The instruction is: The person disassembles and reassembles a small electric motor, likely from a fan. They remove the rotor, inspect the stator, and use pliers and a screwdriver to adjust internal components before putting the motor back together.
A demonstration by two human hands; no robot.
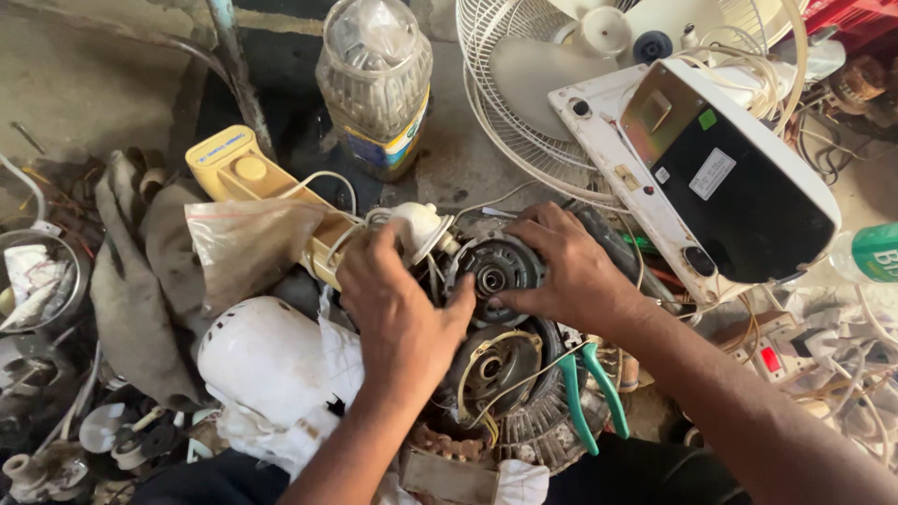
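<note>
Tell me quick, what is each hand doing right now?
Left hand: fingers curled, gripping the left side of the round grey motor part.
Right hand: fingers spread, pressing on the same part's right side.

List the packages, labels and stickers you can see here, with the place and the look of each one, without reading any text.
Plastic bottle: top centre, clear ribbed body, yellow and blue label band near its base.
White sticker: rectangular, on the black panel of the white appliance at right.
Green sticker: small square, near that panel's top edge.
Green bottle: right edge, green label with white print.
Plastic bag: translucent, crumpled, beside the left hand.
</note>
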